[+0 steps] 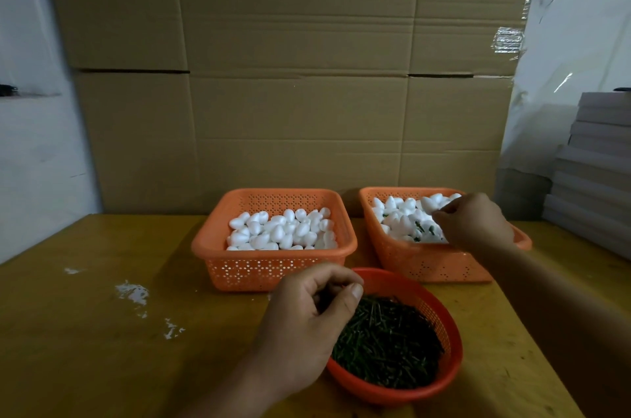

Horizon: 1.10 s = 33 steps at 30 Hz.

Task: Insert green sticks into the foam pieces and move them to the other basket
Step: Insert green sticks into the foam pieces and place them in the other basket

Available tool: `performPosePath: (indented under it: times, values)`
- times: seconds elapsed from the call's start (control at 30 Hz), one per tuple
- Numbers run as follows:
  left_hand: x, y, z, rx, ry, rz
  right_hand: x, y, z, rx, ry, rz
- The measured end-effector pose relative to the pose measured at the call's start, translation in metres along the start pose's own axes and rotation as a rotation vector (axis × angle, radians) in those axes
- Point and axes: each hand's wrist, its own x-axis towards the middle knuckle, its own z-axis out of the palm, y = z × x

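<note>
My left hand (307, 318) hovers at the near bowl's (444, 380) left rim, fingers curled; whether they pinch a stick (386, 342) I cannot tell. My right hand (474, 223), fingers curled, reaches into the far right basket (426, 267); plain foam (280, 229) lies far-left, nearer my left hand.

Both forearms are bare, with no sleeve, glove, watch or ring showing on the left hand (307, 311) or right hand (474, 223).

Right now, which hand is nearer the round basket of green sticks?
Left. The left hand hovers over the round basket's near-left rim; the right hand is farther back, over the right rectangular basket.
</note>
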Motion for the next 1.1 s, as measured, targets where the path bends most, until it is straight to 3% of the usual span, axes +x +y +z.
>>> performPosePath:
  times: [0.1,0.23,0.4,0.53,0.77,0.87,1.1]
  values:
    - [0.0,-0.001,-0.001,0.013,-0.004,-0.001,0.01,-0.002,0.006,-0.106,-0.022,0.047]
    - [0.0,-0.003,-0.001,0.022,-0.003,0.001,0.015,-0.007,0.008,-0.253,-0.18,0.039]
    - [0.0,-0.002,-0.002,0.016,-0.014,-0.003,0.015,-0.008,0.008,-0.303,-0.192,0.0]
    - [0.0,-0.001,-0.003,0.025,-0.021,-0.006,0.014,-0.007,0.008,-0.262,-0.161,0.079]
    - [-0.001,0.003,-0.003,0.05,-0.031,0.016,0.0,0.005,0.002,-0.075,0.039,-0.047]
    - [0.0,0.003,-0.003,0.039,-0.002,-0.016,-0.022,-0.002,-0.007,0.177,0.087,-0.129]
    - [0.0,0.001,-0.004,0.072,0.059,-0.055,-0.114,-0.023,-0.028,0.547,-0.147,-0.28]
